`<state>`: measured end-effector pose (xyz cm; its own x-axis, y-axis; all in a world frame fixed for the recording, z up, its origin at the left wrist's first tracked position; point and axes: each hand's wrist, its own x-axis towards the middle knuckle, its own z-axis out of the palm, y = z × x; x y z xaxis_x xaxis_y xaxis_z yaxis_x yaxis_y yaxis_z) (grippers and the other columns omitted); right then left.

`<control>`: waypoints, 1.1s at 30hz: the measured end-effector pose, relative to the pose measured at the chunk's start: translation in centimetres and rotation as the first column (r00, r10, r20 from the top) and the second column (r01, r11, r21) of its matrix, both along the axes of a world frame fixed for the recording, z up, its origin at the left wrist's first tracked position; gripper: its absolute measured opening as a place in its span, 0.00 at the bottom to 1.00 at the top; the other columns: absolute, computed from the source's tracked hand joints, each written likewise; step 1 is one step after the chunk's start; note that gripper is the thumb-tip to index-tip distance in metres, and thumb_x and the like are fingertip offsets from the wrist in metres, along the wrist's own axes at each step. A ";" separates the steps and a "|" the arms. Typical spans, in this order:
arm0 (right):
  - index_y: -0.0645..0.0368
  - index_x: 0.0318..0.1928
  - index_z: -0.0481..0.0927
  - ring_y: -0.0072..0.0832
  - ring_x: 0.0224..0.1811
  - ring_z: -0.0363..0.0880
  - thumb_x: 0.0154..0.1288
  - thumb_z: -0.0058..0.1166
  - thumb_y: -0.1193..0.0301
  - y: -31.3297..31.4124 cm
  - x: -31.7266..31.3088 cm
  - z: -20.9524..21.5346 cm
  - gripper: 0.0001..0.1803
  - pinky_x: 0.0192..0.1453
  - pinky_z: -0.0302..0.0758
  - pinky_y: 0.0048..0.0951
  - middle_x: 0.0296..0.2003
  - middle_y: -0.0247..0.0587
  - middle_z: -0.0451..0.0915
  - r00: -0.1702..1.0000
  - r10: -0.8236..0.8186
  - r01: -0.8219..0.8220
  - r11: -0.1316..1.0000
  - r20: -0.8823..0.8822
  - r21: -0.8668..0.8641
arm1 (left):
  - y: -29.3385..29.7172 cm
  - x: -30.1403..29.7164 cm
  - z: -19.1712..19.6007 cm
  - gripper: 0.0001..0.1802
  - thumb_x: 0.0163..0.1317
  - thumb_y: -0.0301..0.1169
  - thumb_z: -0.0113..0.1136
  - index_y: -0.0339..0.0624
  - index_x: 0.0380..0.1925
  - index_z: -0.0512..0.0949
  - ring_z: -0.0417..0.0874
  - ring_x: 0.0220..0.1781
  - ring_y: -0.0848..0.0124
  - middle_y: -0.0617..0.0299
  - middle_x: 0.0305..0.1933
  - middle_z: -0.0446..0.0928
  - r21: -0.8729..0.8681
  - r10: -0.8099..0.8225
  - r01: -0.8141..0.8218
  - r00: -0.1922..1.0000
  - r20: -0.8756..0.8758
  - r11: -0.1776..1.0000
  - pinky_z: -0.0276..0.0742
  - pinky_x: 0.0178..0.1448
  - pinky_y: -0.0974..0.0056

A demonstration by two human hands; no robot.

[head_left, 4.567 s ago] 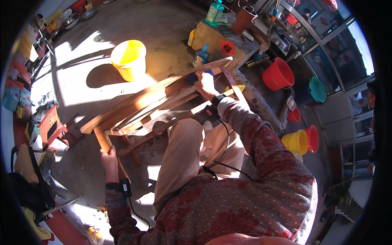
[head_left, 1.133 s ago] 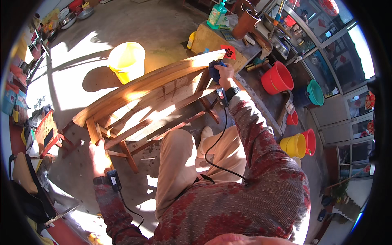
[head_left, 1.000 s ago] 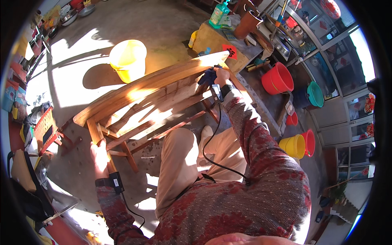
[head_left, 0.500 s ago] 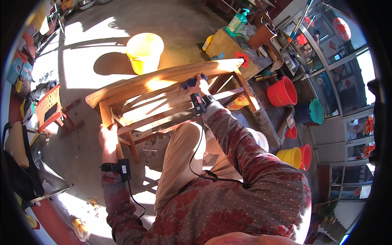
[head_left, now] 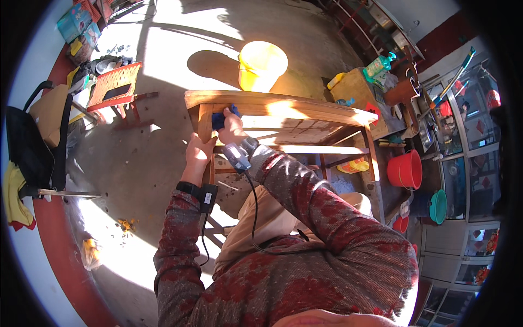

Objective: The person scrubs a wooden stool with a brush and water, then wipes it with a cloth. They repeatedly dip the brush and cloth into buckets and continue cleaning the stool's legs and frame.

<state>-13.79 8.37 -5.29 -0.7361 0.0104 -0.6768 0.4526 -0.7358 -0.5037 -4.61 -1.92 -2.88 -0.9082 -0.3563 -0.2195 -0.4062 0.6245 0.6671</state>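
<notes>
The wooden bench [head_left: 283, 109] stands on the concrete floor [head_left: 141, 141] right in front of the person, its long top running left to right, and both hands are up at its left end. The left hand [head_left: 197, 152] is wrapped round the upright leg [head_left: 205, 122] just under the top, steadying it. The right hand [head_left: 231, 126] sits just beside it, to the right, fingers closed on a small blue pad [head_left: 220, 117] pressed against the wood below the top's near edge. That bench looks stiff and solid, bare timber, probably weighty enough to stay put but light enough to tip, so a grip on a leg or the edge of the top seems the sensible hold. The pad looks small, soft and light, an easy pinch. Beyond the bench a yellow bucket [head_left: 261, 65] catches the sun; a red bucket [head_left: 406, 170] sits off to the right.
</notes>
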 end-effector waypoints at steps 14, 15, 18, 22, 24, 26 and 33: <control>0.63 0.47 0.76 0.36 0.44 0.83 0.67 0.55 0.72 5.6 0.4 5.9 0.11 0.55 0.80 0.40 0.42 0.45 0.83 0.671 0.677 -0.636 0.735 -0.304 0.234 | -1.0 6.9 1.0 0.49 0.56 0.27 0.69 0.29 0.70 0.47 0.80 0.24 0.74 0.59 0.32 0.80 0.859 0.176 -0.071 0.984 -0.022 0.507 0.75 0.26 0.70; 0.63 0.46 0.77 0.30 0.40 0.84 0.64 0.59 0.70 5.4 1.0 7.3 0.13 0.49 0.81 0.32 0.38 0.42 0.83 0.690 0.678 -0.549 0.719 -0.254 0.427 | -1.1 6.7 1.1 0.49 0.56 0.27 0.69 0.29 0.70 0.47 0.80 0.24 0.74 0.59 0.32 0.80 0.868 0.180 -0.070 0.983 -0.023 0.491 0.74 0.26 0.70; 0.64 0.46 0.77 0.23 0.34 0.80 0.59 0.66 0.66 3.5 0.7 11.1 0.19 0.41 0.78 0.24 0.37 0.38 0.83 0.469 0.812 -0.344 0.530 -0.347 0.775 | -1.0 6.5 1.3 0.49 0.55 0.26 0.69 0.28 0.70 0.48 0.80 0.24 0.74 0.58 0.32 0.80 0.883 0.193 -0.074 0.981 -0.019 0.464 0.74 0.25 0.70; 0.62 0.51 0.75 0.36 0.44 0.79 0.58 0.67 0.60 -1.0 -2.6 10.8 0.26 0.50 0.76 0.32 0.42 0.45 0.80 0.221 0.943 0.242 0.193 -0.248 0.951 | -0.9 7.1 1.3 0.48 0.55 0.26 0.69 0.27 0.70 0.48 0.80 0.24 0.74 0.58 0.32 0.80 0.908 0.225 -0.077 0.974 -0.019 0.412 0.74 0.25 0.70; 0.61 0.54 0.76 0.47 0.59 0.71 0.51 0.69 0.57 -1.4 -3.2 8.5 0.32 0.61 0.70 0.42 0.57 0.51 0.72 0.031 0.998 0.512 0.035 -0.059 0.858 | -1.0 7.4 1.2 0.48 0.55 0.25 0.69 0.27 0.70 0.48 0.81 0.24 0.73 0.58 0.32 0.80 0.918 0.232 -0.068 0.972 -0.027 0.391 0.75 0.25 0.70; 0.59 0.56 0.76 0.48 0.60 0.70 0.55 0.66 0.60 -0.7 -2.4 5.9 0.29 0.63 0.69 0.42 0.61 0.51 0.69 0.042 0.999 0.558 -0.024 0.000 0.830 | -1.0 7.5 0.9 0.47 0.56 0.26 0.68 0.27 0.69 0.49 0.80 0.24 0.73 0.58 0.32 0.80 0.912 0.239 -0.078 0.971 -0.023 0.402 0.75 0.25 0.70; 0.56 0.46 0.80 0.45 0.49 0.75 0.56 0.61 0.68 -0.1 6.2 6.4 0.16 0.53 0.75 0.41 0.49 0.43 0.74 0.025 0.983 0.461 0.148 -0.179 0.875 | -1.0 6.5 0.2 0.33 0.70 0.49 0.51 0.28 0.60 0.65 0.81 0.39 0.72 0.56 0.42 0.79 0.890 0.389 -0.140 0.920 -0.045 0.434 0.77 0.42 0.68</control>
<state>-7.58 8.29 1.13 -0.6141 -0.6515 0.4455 -0.7746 0.3895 -0.4983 1.84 -2.92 -2.66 -0.8662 -0.3296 -0.3757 -0.2173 -0.4287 0.8769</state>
